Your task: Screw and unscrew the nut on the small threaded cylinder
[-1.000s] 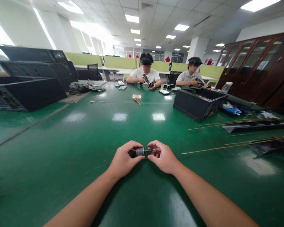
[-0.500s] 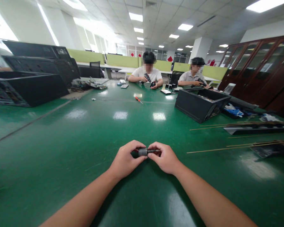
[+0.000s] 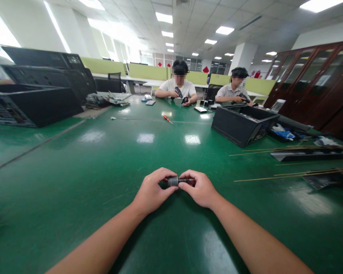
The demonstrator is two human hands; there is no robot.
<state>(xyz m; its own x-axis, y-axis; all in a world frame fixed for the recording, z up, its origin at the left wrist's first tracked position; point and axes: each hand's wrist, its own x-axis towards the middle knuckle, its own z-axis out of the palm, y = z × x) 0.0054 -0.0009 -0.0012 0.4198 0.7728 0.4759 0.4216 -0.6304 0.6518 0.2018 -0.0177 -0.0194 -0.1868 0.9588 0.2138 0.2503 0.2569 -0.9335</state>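
Observation:
Both my hands meet over the green table (image 3: pixel 103 167), close to its near edge. My left hand (image 3: pixel 151 192) pinches the grey cylindrical end of a small metal part (image 3: pixel 173 181). My right hand (image 3: pixel 199 188) pinches the part's thin dark shaft end. The fingers of both hands are closed round the part, which lies level between them. Most of the part is hidden by my fingertips.
Black computer cases (image 3: pixel 31 102) are stacked at the left. An open black case (image 3: pixel 240 127) stands at the right, with thin brass rods (image 3: pixel 274 176) and black panels (image 3: pixel 308 155) beyond it. A red-handled screwdriver (image 3: pixel 167 119) lies mid-table. Two people sit at the far end holding tools.
The view has shifted slightly. My hands stay together on the small part, with only a small shift of the fingers.

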